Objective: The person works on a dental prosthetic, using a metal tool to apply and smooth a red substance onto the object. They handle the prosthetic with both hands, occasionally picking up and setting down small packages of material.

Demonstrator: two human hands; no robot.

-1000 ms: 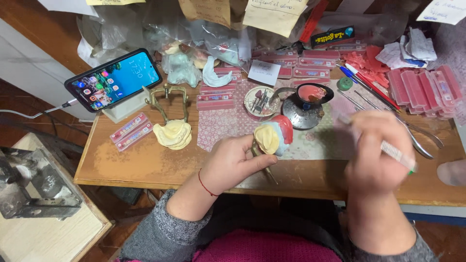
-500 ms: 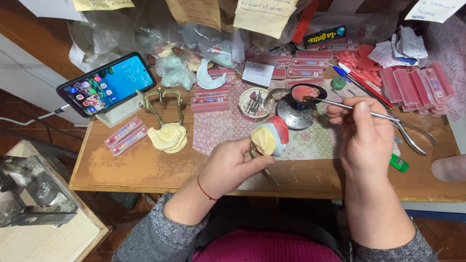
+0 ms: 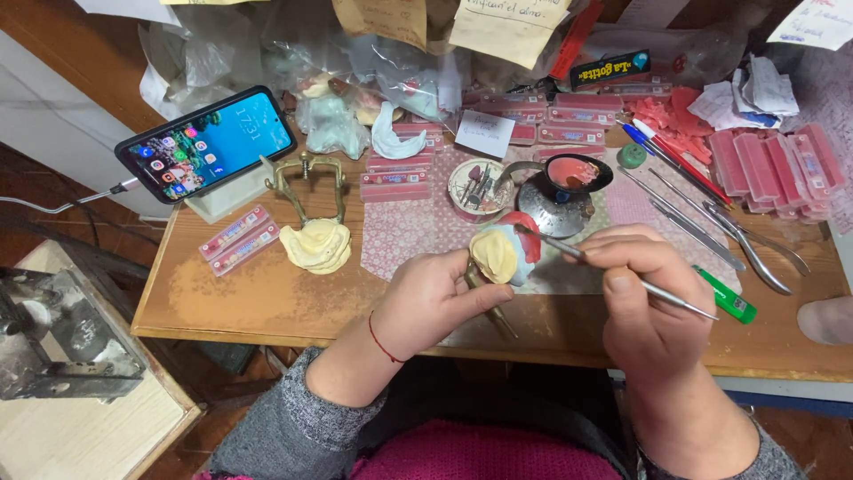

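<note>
Hands gripping: left (image 3: pixel 426 302) dental cast (image 3: pixel 499 253), right (image 3: pixel 644 298) metal spatula (image 3: pixel 622 274), now back from wax bowl (image 3: pixel 573 172).

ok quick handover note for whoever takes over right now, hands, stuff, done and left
Left hand: holds the yellow cast with red wax on it, above the table's front edge.
Right hand: grips a thin metal tool, tip at the red wax.
Nearby: small pot of red wax on its burner behind the cast, second cast by the brass frame, more tools to the right.
Done: wax is on the cast.
Left: wax work under way; how complete it is cannot be told.
</note>
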